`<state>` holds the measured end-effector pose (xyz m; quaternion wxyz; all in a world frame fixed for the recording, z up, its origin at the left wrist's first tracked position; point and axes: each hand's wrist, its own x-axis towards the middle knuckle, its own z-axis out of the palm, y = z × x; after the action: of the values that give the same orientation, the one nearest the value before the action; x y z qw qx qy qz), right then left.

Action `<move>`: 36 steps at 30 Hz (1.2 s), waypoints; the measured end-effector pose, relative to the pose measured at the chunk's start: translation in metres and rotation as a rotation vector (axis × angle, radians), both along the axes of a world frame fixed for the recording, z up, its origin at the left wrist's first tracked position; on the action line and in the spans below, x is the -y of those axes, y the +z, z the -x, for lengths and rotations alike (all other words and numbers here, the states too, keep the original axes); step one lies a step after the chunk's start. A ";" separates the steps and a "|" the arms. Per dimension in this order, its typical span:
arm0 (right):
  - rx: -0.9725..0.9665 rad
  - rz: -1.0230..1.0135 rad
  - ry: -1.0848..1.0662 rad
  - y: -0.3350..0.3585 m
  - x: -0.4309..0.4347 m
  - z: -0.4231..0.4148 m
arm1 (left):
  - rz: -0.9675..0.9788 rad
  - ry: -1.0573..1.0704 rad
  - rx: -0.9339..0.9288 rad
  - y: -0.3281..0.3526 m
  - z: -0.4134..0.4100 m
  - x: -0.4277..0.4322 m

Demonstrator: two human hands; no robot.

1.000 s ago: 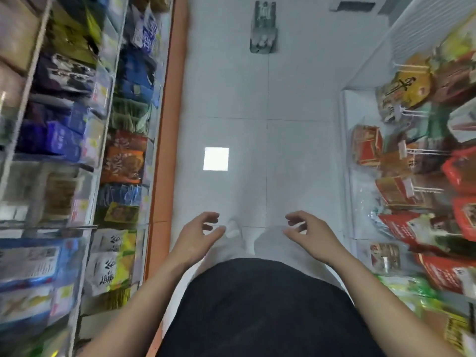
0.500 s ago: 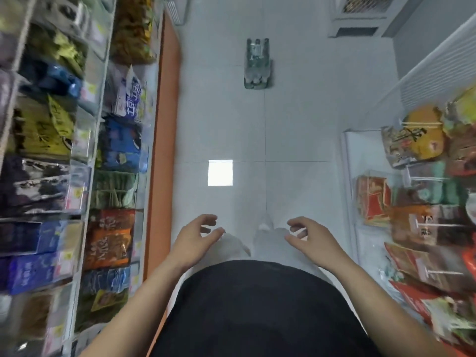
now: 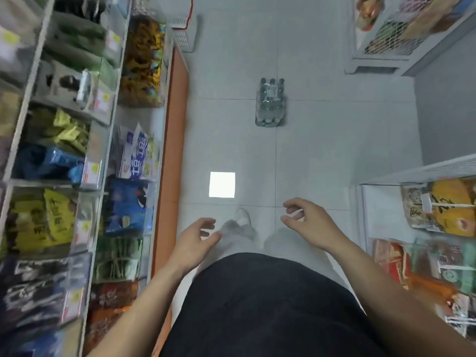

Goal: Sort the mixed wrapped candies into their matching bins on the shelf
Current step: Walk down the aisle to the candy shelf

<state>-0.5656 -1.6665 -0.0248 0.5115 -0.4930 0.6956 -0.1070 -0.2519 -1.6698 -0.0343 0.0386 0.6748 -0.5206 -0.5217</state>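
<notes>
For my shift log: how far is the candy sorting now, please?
Done: nothing I can confirm; the clear shelf bins hold packets, too blurred to judge. In hand: nothing, left hand and right hand are loosely curled and empty, over the aisle floor. Left: seemingly the whole sorting.

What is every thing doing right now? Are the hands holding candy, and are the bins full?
Left hand, empty, fingers loosely curled.
Right hand, empty, fingers loosely curled.
Shelf bins, filled with packets.
Pack of bottles, wrapped, standing alone on the floor.
Hanging bags, up on their hooks.
</notes>
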 end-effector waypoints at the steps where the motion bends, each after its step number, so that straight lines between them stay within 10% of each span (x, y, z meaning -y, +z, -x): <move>1: 0.001 -0.015 -0.021 0.001 0.014 0.004 | 0.008 -0.032 -0.003 0.002 0.005 0.031; 12: -0.020 -0.091 -0.164 -0.013 0.195 0.086 | 0.045 -0.223 -0.064 0.006 0.110 0.316; 36: -0.101 -0.121 0.239 0.022 0.778 0.044 | 0.071 0.132 -0.101 -0.003 0.068 0.766</move>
<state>-0.6097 -2.4444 -0.0029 0.5137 -0.5455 0.6619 0.0218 -0.3197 -2.4354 -0.0375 0.1231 0.6789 -0.4905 -0.5324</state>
